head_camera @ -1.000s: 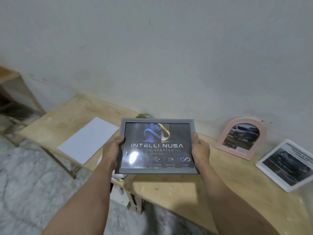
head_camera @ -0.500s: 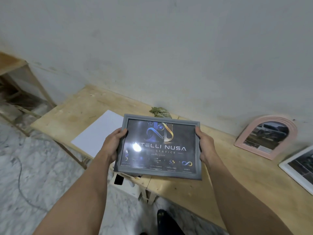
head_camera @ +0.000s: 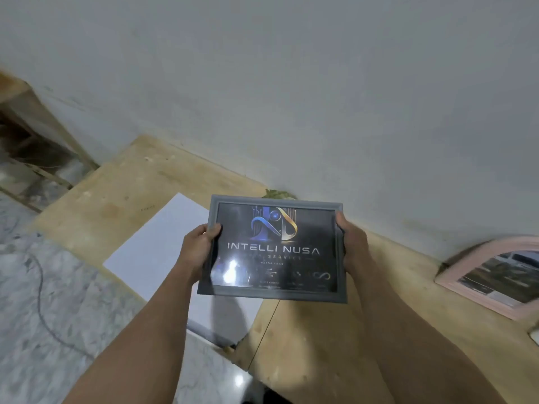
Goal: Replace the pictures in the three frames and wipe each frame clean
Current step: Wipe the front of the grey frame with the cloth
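Grey frame: the grey picture frame (head_camera: 274, 252) is held glass side up, off the wooden table (head_camera: 320, 339), between the two hands, so that its face can be seen.
Left hand: the left hand (head_camera: 198, 252) is wrapped round the frame's left edge, thumb on the front rim, the other fingers hidden behind; a firm hold is judged the aim.
Right hand: the right hand (head_camera: 351, 243) is closed round the right edge in the same way, thumb in front, so the frame is kept level.
Picture: a dark print reading INTELLI NUSA lies under the glass between the thumbs, with glare near the left thumb.
White sheet: a white sheet (head_camera: 163, 240) lies on the table just left of the left fingers, judged a picture laid face down.
Pink frame: an arched pink frame (head_camera: 478, 275) rests well right of the right fingers, probably awaiting its turn.
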Action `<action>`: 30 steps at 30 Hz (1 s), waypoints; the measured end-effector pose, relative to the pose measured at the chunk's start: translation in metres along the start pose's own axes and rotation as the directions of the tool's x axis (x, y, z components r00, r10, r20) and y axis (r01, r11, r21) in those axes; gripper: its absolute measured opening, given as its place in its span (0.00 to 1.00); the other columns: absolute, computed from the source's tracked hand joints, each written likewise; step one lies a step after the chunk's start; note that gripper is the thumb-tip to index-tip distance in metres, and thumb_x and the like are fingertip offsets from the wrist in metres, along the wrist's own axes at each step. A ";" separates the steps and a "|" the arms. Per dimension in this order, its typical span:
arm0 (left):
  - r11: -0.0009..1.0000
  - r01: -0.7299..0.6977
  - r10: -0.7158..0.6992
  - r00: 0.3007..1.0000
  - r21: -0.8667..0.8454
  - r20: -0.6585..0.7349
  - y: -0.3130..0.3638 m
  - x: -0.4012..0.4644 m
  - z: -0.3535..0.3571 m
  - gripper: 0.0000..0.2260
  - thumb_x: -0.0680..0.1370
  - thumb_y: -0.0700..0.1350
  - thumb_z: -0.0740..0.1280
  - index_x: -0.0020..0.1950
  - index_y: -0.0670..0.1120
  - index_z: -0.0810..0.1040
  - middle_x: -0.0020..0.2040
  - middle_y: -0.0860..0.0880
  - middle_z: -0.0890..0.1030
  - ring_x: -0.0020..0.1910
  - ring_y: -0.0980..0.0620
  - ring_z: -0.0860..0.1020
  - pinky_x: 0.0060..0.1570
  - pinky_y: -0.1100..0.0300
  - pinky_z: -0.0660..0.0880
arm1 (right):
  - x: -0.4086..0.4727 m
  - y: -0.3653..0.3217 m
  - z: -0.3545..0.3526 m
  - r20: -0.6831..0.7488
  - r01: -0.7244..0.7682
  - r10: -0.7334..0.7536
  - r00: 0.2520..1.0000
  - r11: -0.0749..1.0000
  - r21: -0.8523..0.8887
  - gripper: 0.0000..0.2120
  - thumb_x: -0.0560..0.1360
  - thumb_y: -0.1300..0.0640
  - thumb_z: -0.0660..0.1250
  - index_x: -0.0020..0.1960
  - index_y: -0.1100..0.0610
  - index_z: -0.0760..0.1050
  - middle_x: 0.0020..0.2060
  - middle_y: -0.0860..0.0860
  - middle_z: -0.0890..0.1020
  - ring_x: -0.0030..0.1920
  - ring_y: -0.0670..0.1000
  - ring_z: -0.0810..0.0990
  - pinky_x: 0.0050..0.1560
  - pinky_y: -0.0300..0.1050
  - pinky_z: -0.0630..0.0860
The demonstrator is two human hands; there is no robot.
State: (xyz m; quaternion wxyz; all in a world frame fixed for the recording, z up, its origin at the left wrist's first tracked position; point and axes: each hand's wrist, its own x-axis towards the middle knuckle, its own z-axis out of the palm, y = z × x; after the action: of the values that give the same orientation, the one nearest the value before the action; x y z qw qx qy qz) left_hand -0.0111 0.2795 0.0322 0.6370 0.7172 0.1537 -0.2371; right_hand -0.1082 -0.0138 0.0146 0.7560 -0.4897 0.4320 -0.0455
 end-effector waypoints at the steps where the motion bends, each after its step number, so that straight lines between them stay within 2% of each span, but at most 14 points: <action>1: 1.000 0.009 -0.010 1.000 -0.018 -0.023 -0.003 0.005 0.001 0.08 0.80 0.47 0.68 0.49 0.42 0.81 0.44 0.42 0.84 0.38 0.43 0.81 0.36 0.53 0.78 | 0.009 -0.002 0.005 0.027 -0.028 0.028 0.999 1.000 -0.006 0.24 0.70 0.40 0.72 0.49 0.62 0.83 0.48 0.60 0.85 0.46 0.58 0.84 0.47 0.55 0.82; 4: 0.994 0.035 -0.048 0.991 -0.105 -0.123 -0.009 0.021 0.000 0.07 0.80 0.44 0.68 0.50 0.42 0.83 0.44 0.43 0.85 0.40 0.44 0.82 0.42 0.53 0.80 | 0.040 -0.009 0.024 0.116 -0.059 0.070 0.991 0.994 -0.090 0.21 0.78 0.42 0.62 0.45 0.59 0.82 0.41 0.55 0.85 0.38 0.53 0.83 0.37 0.44 0.78; 6: 0.991 0.052 -0.077 0.977 -0.126 -0.200 -0.010 0.028 -0.005 0.06 0.80 0.43 0.68 0.47 0.43 0.83 0.40 0.45 0.84 0.37 0.46 0.81 0.38 0.56 0.79 | 0.068 -0.013 0.039 0.082 0.067 -0.043 0.996 0.947 -0.315 0.18 0.79 0.44 0.60 0.47 0.57 0.80 0.42 0.53 0.83 0.42 0.53 0.80 0.39 0.42 0.74; 7: 0.991 0.054 -0.082 0.970 -0.125 -0.231 -0.010 0.029 -0.009 0.05 0.80 0.43 0.68 0.46 0.43 0.82 0.40 0.45 0.83 0.36 0.46 0.80 0.36 0.57 0.78 | 0.082 -0.012 0.045 0.083 0.147 -0.123 0.989 0.874 -0.464 0.14 0.79 0.49 0.61 0.50 0.58 0.79 0.44 0.53 0.82 0.46 0.53 0.79 0.41 0.42 0.72; 9: 0.989 0.067 -0.101 0.957 -0.130 -0.271 -0.012 0.035 -0.016 0.05 0.79 0.44 0.68 0.48 0.43 0.82 0.41 0.44 0.83 0.36 0.45 0.80 0.36 0.56 0.77 | 0.116 -0.008 0.051 0.182 0.292 -0.242 0.953 0.582 -0.759 0.11 0.77 0.57 0.64 0.57 0.60 0.77 0.53 0.55 0.81 0.55 0.55 0.78 0.50 0.43 0.73; 10: 0.989 0.080 -0.114 0.952 -0.128 -0.284 -0.013 0.040 -0.021 0.06 0.79 0.44 0.68 0.49 0.43 0.82 0.41 0.44 0.83 0.36 0.44 0.80 0.37 0.55 0.77 | 0.135 -0.005 0.055 0.276 0.360 -0.252 0.928 0.411 -0.837 0.15 0.75 0.59 0.66 0.60 0.60 0.75 0.57 0.57 0.79 0.59 0.57 0.76 0.55 0.46 0.73; 12: 0.988 0.089 -0.125 0.944 -0.128 -0.304 -0.015 0.046 -0.031 0.05 0.79 0.44 0.69 0.48 0.43 0.83 0.42 0.43 0.83 0.36 0.44 0.80 0.38 0.54 0.77 | 0.159 0.001 0.065 0.458 0.490 -0.206 0.865 0.144 -0.860 0.24 0.72 0.59 0.68 0.68 0.58 0.70 0.63 0.58 0.75 0.64 0.60 0.71 0.62 0.50 0.71; 15: 0.983 0.109 -0.153 0.930 -0.145 -0.334 -0.022 0.054 -0.043 0.05 0.78 0.44 0.70 0.47 0.44 0.84 0.42 0.43 0.83 0.36 0.44 0.80 0.41 0.54 0.77 | 0.183 0.015 0.085 0.578 0.570 -0.164 0.799 -0.098 -0.816 0.32 0.71 0.61 0.66 0.74 0.54 0.62 0.63 0.57 0.73 0.64 0.61 0.69 0.61 0.54 0.71; 18: 0.982 0.117 -0.164 0.916 -0.146 -0.366 -0.029 0.055 -0.049 0.04 0.78 0.44 0.69 0.47 0.45 0.84 0.36 0.48 0.84 0.35 0.46 0.80 0.37 0.57 0.76 | 0.196 0.030 0.101 0.590 0.536 -0.249 0.768 -0.255 -0.805 0.29 0.72 0.63 0.64 0.72 0.54 0.65 0.56 0.56 0.75 0.59 0.61 0.72 0.55 0.52 0.73; 19: 0.981 0.119 -0.169 0.914 -0.155 -0.368 -0.031 0.055 -0.049 0.05 0.78 0.44 0.69 0.47 0.45 0.84 0.35 0.49 0.85 0.35 0.46 0.81 0.37 0.57 0.77 | 0.198 0.033 0.102 0.583 0.523 -0.288 0.759 -0.264 -0.811 0.27 0.72 0.64 0.64 0.70 0.54 0.68 0.54 0.56 0.75 0.57 0.61 0.73 0.52 0.52 0.74; 21: 0.981 0.119 -0.169 0.913 -0.155 -0.371 -0.032 0.054 -0.051 0.05 0.78 0.44 0.69 0.48 0.45 0.85 0.34 0.50 0.85 0.35 0.46 0.81 0.38 0.56 0.77 | 0.200 0.034 0.104 0.573 0.538 -0.314 0.757 -0.197 -0.820 0.20 0.71 0.65 0.64 0.62 0.55 0.74 0.49 0.57 0.75 0.52 0.61 0.75 0.46 0.50 0.75; 24: 0.980 0.109 -0.162 0.922 -0.165 -0.352 -0.030 0.054 -0.048 0.05 0.78 0.43 0.69 0.47 0.44 0.84 0.36 0.48 0.85 0.31 0.50 0.82 0.36 0.57 0.78 | 0.189 0.025 0.097 0.551 0.559 -0.337 0.763 -0.083 -0.825 0.09 0.71 0.65 0.63 0.48 0.57 0.75 0.47 0.57 0.76 0.51 0.60 0.75 0.42 0.50 0.74; 28: 0.986 0.080 -0.119 0.954 -0.149 -0.277 -0.024 0.049 -0.037 0.05 0.79 0.43 0.68 0.48 0.43 0.83 0.38 0.46 0.85 0.32 0.50 0.82 0.30 0.60 0.78 | 0.158 -0.003 0.073 0.416 0.525 -0.449 0.791 0.149 -0.838 0.08 0.73 0.65 0.64 0.51 0.61 0.74 0.53 0.58 0.75 0.55 0.58 0.72 0.47 0.50 0.71; 30: 0.987 0.066 -0.101 0.964 -0.148 -0.245 -0.024 0.043 -0.030 0.06 0.80 0.42 0.68 0.49 0.42 0.83 0.35 0.48 0.85 0.31 0.50 0.82 0.28 0.61 0.78 | 0.134 -0.023 0.057 0.354 0.504 -0.490 0.797 0.214 -0.837 0.07 0.74 0.64 0.63 0.51 0.61 0.74 0.52 0.58 0.75 0.54 0.58 0.73 0.49 0.48 0.70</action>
State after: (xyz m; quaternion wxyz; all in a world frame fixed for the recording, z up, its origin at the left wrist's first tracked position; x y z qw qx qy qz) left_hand 0.0166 0.3090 -0.0087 0.6501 0.6883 0.2796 -0.1597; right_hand 0.0227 -0.0519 -0.0408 0.3127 -0.9277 0.2001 -0.0401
